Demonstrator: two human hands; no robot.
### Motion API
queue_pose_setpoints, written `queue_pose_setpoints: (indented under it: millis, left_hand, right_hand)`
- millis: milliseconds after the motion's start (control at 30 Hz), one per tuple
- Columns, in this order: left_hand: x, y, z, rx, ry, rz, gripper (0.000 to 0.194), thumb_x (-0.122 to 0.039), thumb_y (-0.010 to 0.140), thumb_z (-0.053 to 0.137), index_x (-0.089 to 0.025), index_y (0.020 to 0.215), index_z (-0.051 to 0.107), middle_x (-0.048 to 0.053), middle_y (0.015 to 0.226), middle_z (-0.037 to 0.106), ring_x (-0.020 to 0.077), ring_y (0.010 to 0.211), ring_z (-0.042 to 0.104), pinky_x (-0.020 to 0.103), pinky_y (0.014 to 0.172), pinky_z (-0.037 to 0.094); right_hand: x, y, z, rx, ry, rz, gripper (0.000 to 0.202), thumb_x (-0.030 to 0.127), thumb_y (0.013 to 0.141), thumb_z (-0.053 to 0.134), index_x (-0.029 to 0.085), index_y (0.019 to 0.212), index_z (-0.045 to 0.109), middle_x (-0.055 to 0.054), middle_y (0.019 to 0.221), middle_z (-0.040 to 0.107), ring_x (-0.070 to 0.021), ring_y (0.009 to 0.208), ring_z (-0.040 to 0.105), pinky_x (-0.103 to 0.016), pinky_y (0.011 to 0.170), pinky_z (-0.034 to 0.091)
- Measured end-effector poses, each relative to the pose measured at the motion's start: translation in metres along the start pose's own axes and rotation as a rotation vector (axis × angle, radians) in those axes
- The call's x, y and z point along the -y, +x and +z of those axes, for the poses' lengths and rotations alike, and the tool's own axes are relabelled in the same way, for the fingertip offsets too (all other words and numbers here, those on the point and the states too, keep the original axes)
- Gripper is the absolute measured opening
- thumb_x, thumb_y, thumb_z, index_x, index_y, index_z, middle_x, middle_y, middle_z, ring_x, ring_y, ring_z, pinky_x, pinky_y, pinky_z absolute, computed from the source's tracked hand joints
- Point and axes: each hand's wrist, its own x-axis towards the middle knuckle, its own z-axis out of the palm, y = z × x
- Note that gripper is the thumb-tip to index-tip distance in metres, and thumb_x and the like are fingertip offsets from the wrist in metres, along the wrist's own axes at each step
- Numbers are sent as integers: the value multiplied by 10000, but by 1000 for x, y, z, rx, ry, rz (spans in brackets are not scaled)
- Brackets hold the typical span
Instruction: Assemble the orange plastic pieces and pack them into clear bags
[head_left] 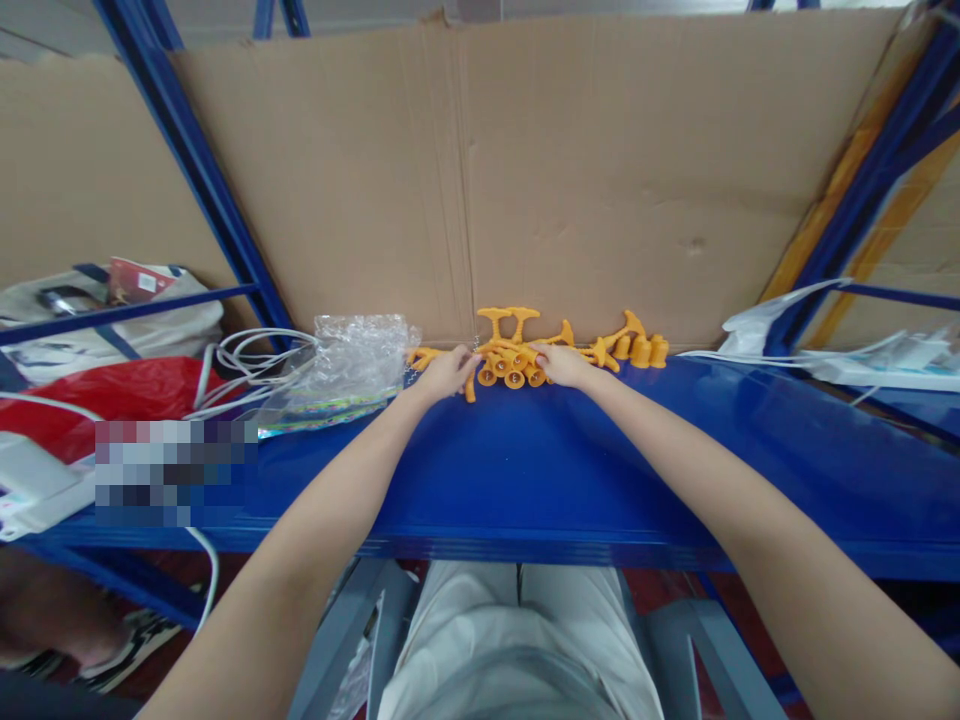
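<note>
Both of my hands are at the back of the blue shelf, among a cluster of orange-yellow plastic parts. My left hand point(448, 374) has its fingers drawn together at the left side of the cluster; what they hold is too small to make out. My right hand point(567, 366) pinches an orange-yellow plastic piece point(528, 353) on the right side. Between the hands lie several hollow cups point(514, 379), openings facing me. T-shaped handles point(523, 316) with ridged stems stand behind them. More cups point(641, 351) stand to the right, beside another T-handle point(630, 324).
Clear plastic bags point(352, 360) and coiled white cables point(251, 365) lie left, near a red bag point(135, 390) and a canvas bag point(161, 315). A cardboard panel point(600, 160) closes the back. White power strips lie at both sides. Someone's leg shows lower left.
</note>
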Motion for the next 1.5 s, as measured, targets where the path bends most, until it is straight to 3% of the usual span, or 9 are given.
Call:
queue_pose_setpoints:
  millis: [267,367,433,600,700,867,1167,1400,1500]
  left_hand:
    - [6,5,0,15,221,-3,136,-275,802,601,-163,873,631,44,805,721,199,766,697,257,706,517]
    - [11,9,3,35,242,36,149,-285,765,613,-162,836,659,53,854,735,219,825,692,262,716,517]
    - [14,11,6,47,240,66,176,-314,764,606,-169,838,674,50,876,742,222,842,688,260,711,515]
    - [16,12,8,54,308,80,187,-319,796,569,-187,868,680,48,912,747,217,869,687,247,718,501]
    - [15,11,8,51,324,95,191,-310,820,542,-183,874,674,56,931,744,216,875,685,250,733,499]
    - [14,10,8,29,295,100,205,-311,824,534,-171,879,674,77,947,740,223,886,685,269,776,507]
    - [11,8,9,25,301,109,197,-299,809,538,-179,886,674,78,968,738,242,932,685,293,815,511]
    - [8,6,8,-4,353,134,180,-277,861,497,-185,893,648,76,971,712,230,948,674,287,843,507]
    - [7,5,8,-75,326,173,215,-249,900,450,-176,961,643,105,1131,667,220,1042,652,296,914,498]
  right_hand:
    - [-5,9,-2,73,64,-3,500,214,914,481,205,1408,556,-99,1236,700,-248,1067,694,-366,948,517]
    - [-15,10,-16,-45,97,-33,486,188,905,448,173,1370,588,-95,1320,651,-234,1184,633,-379,1022,474]
    - [-27,8,-28,-156,94,9,451,164,903,408,159,1283,651,-104,1257,687,-230,1147,647,-370,1000,485]
    - [-70,-14,-56,-352,-121,345,424,144,886,391,121,1212,662,-193,1220,670,-298,1132,626,-434,952,481]
    - [-95,-34,-60,-250,-292,484,437,152,880,404,92,1258,615,-240,1277,614,-347,1203,568,-530,974,434]
    - [-118,-55,-53,-8,-302,566,487,248,879,467,90,1334,542,-275,1288,594,-394,1228,546,-630,955,404]
    - [-111,-48,-58,-37,-427,523,404,162,867,432,86,1243,557,-243,1122,680,-314,1077,651,-456,893,450]
    - [-107,-45,-69,28,-410,514,421,269,823,531,116,1208,605,-198,1072,704,-309,1019,672,-405,816,496]
    - [-109,-43,-69,-9,-329,504,483,344,774,621,124,1204,610,-175,1030,709,-300,954,684,-370,743,518]
